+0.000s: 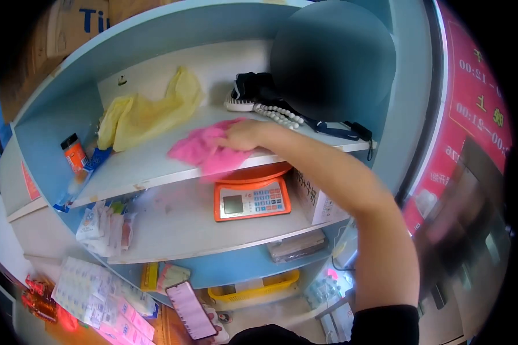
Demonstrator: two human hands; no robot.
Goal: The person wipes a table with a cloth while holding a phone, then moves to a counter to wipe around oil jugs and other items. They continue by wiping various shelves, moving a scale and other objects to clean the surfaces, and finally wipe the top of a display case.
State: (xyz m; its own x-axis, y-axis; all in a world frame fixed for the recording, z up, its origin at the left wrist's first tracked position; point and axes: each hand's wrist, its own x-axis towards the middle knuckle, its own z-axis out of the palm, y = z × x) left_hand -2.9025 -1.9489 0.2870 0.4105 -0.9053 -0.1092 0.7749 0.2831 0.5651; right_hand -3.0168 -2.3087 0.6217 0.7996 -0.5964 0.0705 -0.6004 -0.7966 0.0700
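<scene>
My right hand [244, 135] reaches across to the top shelf, its fingers closed on a pink cloth [204, 149]. The cloth lies bunched on the white shelf board [129, 172], and part of it hangs over the front edge. Left of the cloth is a crumpled yellow plastic bag [149, 118]. Behind my hand sit a white corded telephone handset [239, 104], a dark cloth-like bundle [256, 86] and a coiled white cord [279, 116]. My left hand does not show.
An orange-rimmed weighing scale [253, 198] stands on the shelf below, beside a white box [322, 201]. At the left are an orange jar [73, 152] and small packets [106, 227]. Lower down are a yellow basket [256, 289], a phone [191, 310] and tissue packs [98, 293].
</scene>
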